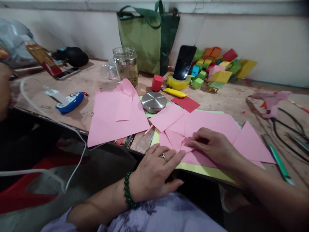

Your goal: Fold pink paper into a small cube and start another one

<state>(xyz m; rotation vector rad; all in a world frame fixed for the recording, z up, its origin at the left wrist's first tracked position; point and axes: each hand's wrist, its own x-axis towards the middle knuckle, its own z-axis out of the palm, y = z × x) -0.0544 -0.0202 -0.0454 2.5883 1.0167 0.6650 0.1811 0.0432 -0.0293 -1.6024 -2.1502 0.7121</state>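
My left hand (158,169), with a ring and a green bead bracelet, lies with fingers stretched over the near edge of the pink paper. My right hand (212,146) is closed in a pinch on a small folded pink paper (187,145), in front of my left fingertips. Under both hands lies a stack of pink sheets (207,124), with yellow paper (212,171) showing along its near edge. Loose pink pieces (167,116) overlap just beyond my fingers. A round metal lid (154,102) and a red paper piece (185,103) lie farther back.
Behind stand a glass mug (125,67), a green bag (145,42), a phone (184,61) on a yellow tape roll and several coloured paper cubes (213,67). A yellow cutter (175,92) lies mid-table. At right are a pink glue gun (271,101) and green cutter (278,161). A white cable (79,138) hangs left.
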